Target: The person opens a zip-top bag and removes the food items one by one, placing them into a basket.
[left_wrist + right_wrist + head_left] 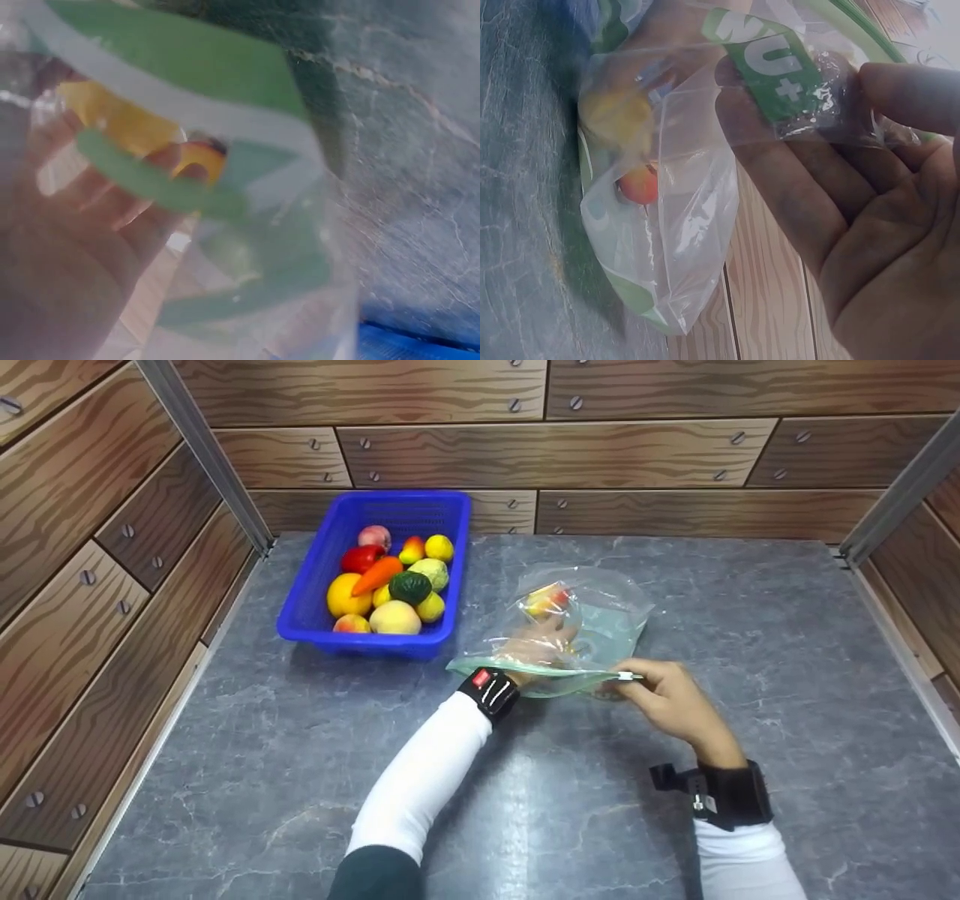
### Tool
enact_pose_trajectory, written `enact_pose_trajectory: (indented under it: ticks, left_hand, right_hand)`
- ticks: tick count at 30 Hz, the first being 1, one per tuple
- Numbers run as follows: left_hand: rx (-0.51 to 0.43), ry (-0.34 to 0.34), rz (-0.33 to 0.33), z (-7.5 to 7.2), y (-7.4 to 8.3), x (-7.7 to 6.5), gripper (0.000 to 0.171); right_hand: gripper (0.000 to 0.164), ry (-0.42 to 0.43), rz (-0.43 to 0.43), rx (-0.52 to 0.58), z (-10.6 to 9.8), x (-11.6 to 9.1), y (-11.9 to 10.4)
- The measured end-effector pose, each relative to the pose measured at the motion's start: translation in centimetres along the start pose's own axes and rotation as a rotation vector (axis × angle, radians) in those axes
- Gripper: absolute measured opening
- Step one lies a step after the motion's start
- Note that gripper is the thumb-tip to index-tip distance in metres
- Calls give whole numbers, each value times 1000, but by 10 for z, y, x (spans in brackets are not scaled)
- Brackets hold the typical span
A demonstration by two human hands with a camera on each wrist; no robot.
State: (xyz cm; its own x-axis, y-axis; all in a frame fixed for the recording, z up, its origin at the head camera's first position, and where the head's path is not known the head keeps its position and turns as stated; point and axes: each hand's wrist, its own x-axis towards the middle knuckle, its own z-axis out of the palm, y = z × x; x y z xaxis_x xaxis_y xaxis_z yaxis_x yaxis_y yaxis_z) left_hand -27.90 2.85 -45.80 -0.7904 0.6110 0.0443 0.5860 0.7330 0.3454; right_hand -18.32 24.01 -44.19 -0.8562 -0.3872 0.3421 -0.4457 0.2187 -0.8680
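A clear resealable plastic bag [607,630] with green print lies over the grey tabletop, its mouth toward me. My left hand [536,641] reaches inside it, seen through the film. Just beyond its loosely bent fingers is a yellow-and-red fruit [547,600], and the left wrist view shows yellow [120,120] at the fingertips, with the palm bare. In the right wrist view, a yellow fruit [619,120] and a red-orange one [639,184] show through the plastic. At the right end of the mouth, my right hand [667,697] pinches the bag's edge by a white slider [628,676].
A blue plastic basket [296,615] stands left of the bag, holding several fruits and vegetables, among them a carrot [377,575], a red pepper [362,559] and an orange [346,596]. Wood-patterned panels [600,454] border the table at the back and sides.
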Motion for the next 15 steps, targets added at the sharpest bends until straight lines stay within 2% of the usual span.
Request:
enact_pose_trajectory:
  ticks: [3,6,9,13,15]
  left_hand:
    - [16,-55,-26,-2,0,-4,66]
    - [-30,-80,-78,-4,0,-7,61]
    - [75,-115,-63,-7,1,-12,47]
    - [277,-172,-37,-11,2,-20,38]
    - [304,-182,-49,-13,4,-24,33]
  right_hand:
    - [14,5,9,5,0,0,0]
    - [14,11,12,-4,0,0,-1]
    - [14,18,16,-15,0,0,-1]
    - [14,42,28,-28,1,-1,-1]
    - [14,56,33,-34,2,0,0]
